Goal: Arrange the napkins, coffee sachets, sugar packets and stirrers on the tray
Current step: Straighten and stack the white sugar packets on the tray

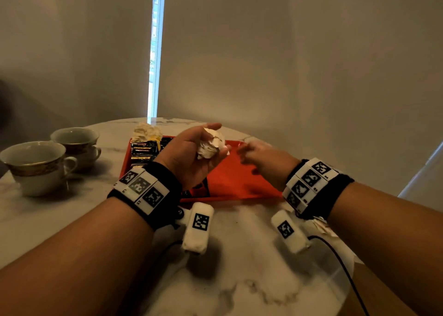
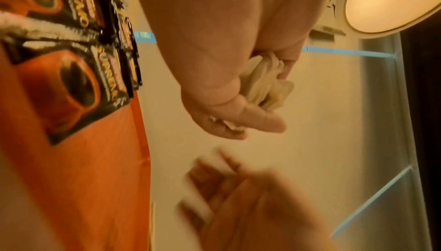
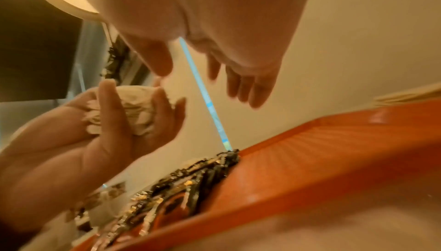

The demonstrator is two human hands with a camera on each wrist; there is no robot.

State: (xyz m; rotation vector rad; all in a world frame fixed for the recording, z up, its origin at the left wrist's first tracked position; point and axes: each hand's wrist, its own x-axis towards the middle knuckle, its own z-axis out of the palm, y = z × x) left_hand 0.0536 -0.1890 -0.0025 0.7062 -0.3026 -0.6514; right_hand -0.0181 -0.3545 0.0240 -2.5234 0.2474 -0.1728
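My left hand (image 1: 191, 152) curls round a crumpled napkin (image 1: 211, 144) above the orange tray (image 1: 230, 181) — my right hand (image 1: 261, 157), fingers loosely spread, holds nothing just beside it. Coffee sachets (image 1: 143, 151) lie in the tray's far-left corner.

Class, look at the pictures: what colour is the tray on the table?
The tray is orange-red, clearest in the head view.

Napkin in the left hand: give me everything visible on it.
The napkin is a crumpled wad of off-white, soft-looking paper with ragged folded edges. It sits in the upturned palm of the left hand, whose fingers curl round it, raised above the orange tray. The right hand, fingers open, is close beside it, apparently not touching.
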